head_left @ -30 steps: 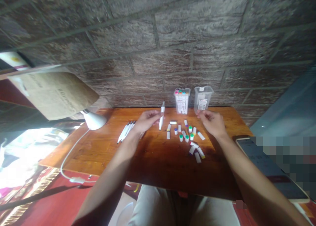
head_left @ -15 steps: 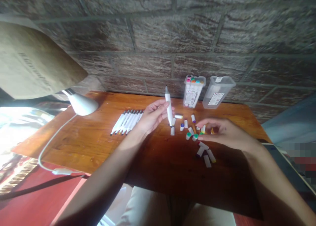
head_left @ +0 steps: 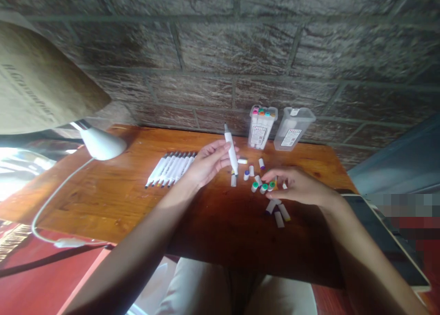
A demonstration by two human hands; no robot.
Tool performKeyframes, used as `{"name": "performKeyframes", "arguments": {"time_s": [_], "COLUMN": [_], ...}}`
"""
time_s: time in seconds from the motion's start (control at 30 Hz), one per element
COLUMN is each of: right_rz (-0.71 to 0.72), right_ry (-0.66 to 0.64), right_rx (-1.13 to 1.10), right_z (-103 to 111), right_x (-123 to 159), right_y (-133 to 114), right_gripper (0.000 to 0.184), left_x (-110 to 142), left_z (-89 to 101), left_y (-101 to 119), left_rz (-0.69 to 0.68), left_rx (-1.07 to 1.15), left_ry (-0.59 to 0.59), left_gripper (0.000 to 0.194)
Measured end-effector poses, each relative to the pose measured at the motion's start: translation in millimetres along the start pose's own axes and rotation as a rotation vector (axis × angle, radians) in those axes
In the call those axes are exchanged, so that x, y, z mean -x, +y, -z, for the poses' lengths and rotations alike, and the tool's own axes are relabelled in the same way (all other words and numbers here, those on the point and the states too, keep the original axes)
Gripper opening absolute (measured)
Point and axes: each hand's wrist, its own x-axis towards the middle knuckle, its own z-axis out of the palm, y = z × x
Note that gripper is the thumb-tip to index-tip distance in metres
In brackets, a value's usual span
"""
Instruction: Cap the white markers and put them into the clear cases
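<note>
Pinching marker (head_left: pixel 233 157) mid-barrel, left hand (head_left: pixel 210 163) leaves both ends clear, likely for access. Right hand (head_left: pixel 297 185): thumb and fingers parted, apparently to straddle caps (head_left: pixel 264 188) at its nine o'clock. Pens (head_left: pixel 171 169) rowed at left hand's nine.

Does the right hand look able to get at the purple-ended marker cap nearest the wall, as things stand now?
Probably yes: the right hand is open, its fingertips are close to that purple-ended marker cap, and nothing seems to stand between them.

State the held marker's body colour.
White; the marker shows best in the head view.
</note>
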Motion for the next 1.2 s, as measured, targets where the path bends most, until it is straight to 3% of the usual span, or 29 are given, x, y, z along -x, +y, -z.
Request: {"name": "performKeyframes", "arguments": {"time_s": [0.27,0.9,1.2], "right_rz": [0.017,0.008,0.03], "right_ry": [0.006,0.028,0.069], "right_rx": [0.088,-0.103,-0.059], "right_z": [-5.5,2.2,-2.0], "right_x": [-4.1,6.5,3.2], "right_y": [-6.2,-8.6,-10.8], "right_gripper": [0.02,0.021,0.017], "left_x": [-0.2,7.4,11.5], "left_z": [-1.5,-3.0,-3.6], "left_y": [-4.0,-1.0,-3.6], "left_rz": [0.043,-0.034,-0.086], "left_rx": [-0.033,-0.029,-0.122], "left_ry": [-0.006,-0.066,-0.128], "left_gripper": [0.025,0.036,0.029]}}
